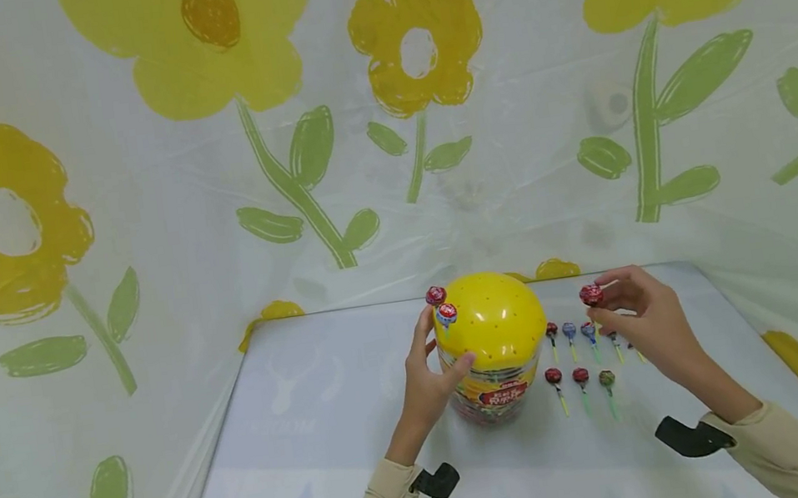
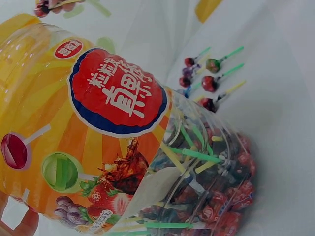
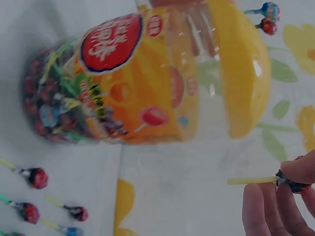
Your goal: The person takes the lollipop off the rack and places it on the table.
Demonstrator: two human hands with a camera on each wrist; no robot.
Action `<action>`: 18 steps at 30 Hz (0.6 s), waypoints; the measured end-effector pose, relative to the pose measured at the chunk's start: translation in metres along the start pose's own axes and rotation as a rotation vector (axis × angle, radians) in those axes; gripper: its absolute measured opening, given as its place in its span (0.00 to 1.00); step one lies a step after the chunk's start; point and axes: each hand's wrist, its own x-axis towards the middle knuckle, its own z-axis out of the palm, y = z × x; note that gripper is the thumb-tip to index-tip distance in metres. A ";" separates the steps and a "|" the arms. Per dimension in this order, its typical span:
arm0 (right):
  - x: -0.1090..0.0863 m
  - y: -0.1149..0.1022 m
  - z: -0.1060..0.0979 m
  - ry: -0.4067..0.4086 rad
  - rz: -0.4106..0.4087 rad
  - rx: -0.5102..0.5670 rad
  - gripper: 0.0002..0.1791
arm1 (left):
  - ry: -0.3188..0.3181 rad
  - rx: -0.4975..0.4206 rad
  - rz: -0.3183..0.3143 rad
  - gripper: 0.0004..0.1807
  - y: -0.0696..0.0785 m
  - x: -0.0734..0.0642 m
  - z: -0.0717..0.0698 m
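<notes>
A clear plastic candy jar (image 1: 503, 395) with a domed yellow lid (image 1: 500, 303) dotted with small holes stands upright on the table. My left hand (image 1: 428, 384) grips it at the left side, thumb on the front just under the lid. Two wrapped lollipops, a red one (image 1: 435, 296) and a blue-and-red one (image 1: 446, 314), show at the lid's left edge by the left fingertips. To the right of the jar my right hand (image 1: 647, 321) is raised, pinching a dark red lollipop (image 1: 590, 295) near its head. Its yellow stick (image 3: 251, 181) points toward the jar in the right wrist view.
Loose lollipops lie in two rows right of the jar, with a red one (image 1: 554, 377) and a green one (image 1: 607, 379) in the front row. More fill the jar's bottom (image 2: 216, 196). A flower-printed curtain (image 1: 515, 208) hangs behind the white table (image 1: 317, 428).
</notes>
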 end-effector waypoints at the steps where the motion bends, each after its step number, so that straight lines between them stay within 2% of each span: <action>1: -0.002 0.004 -0.001 -0.003 0.013 -0.006 0.20 | 0.000 -0.001 0.001 0.43 0.000 0.000 0.000; 9: -0.016 0.033 -0.007 -0.013 0.096 -0.039 0.19 | 0.000 0.005 -0.009 0.44 0.005 0.001 -0.001; 15: -0.028 0.054 -0.011 -0.012 0.196 -0.064 0.20 | -0.008 -0.005 -0.011 0.42 0.035 -0.002 -0.004; 18: -0.033 0.067 -0.013 -0.013 0.240 -0.078 0.21 | -0.015 -0.005 -0.023 0.43 0.040 -0.003 -0.004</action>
